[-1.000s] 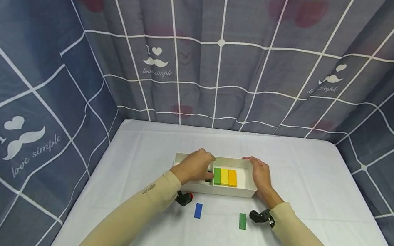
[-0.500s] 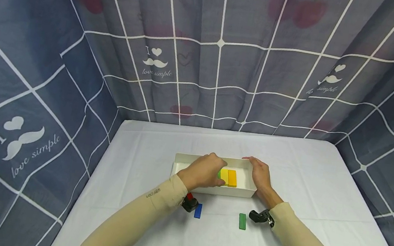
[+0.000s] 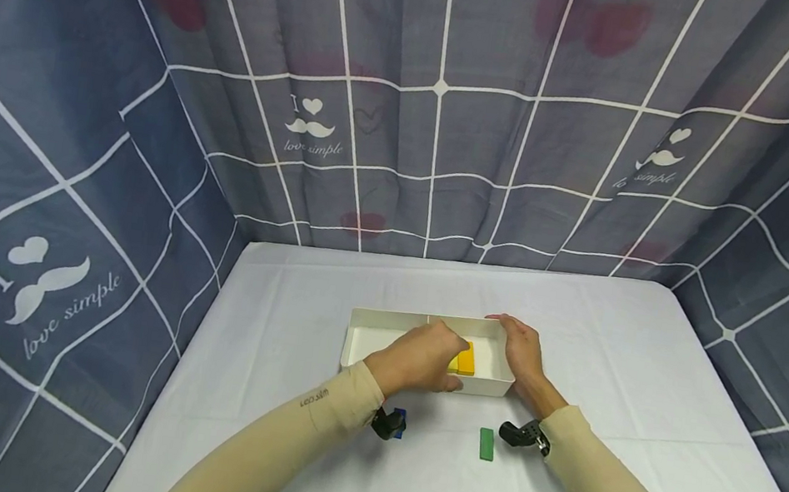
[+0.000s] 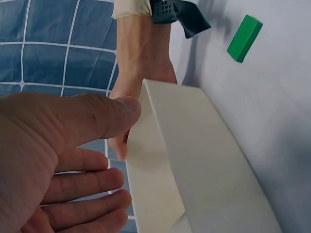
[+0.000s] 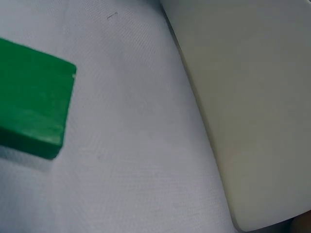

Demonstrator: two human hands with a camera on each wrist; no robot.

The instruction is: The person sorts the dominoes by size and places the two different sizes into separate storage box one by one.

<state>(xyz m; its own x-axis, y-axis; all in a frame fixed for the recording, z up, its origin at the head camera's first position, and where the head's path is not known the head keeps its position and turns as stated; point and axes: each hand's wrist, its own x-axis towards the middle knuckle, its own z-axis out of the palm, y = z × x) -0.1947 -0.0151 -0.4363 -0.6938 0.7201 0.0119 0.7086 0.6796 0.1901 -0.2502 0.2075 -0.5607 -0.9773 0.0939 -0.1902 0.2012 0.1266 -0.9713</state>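
In the head view a long white box sits on the table. My left hand is over its middle, thumb toward the front wall. In the left wrist view that hand has its fingers loosely extended, nothing between thumb and fingers, the thumb tip overlapping the box rim. My right hand grips the box's right end, fingers round the far corner. Inside the box, a yellow block and an orange-yellow block show beside the left hand, which hides the floor left of them.
A green block lies on the white cloth in front of the box, also large in the right wrist view. A blue block is partly covered by the left wrist camera. A grey-blue checked curtain hangs behind the table.
My left hand has slid right along the box, from the divider over the light green block, and slightly toward the front. The right hand and box have stayed put.
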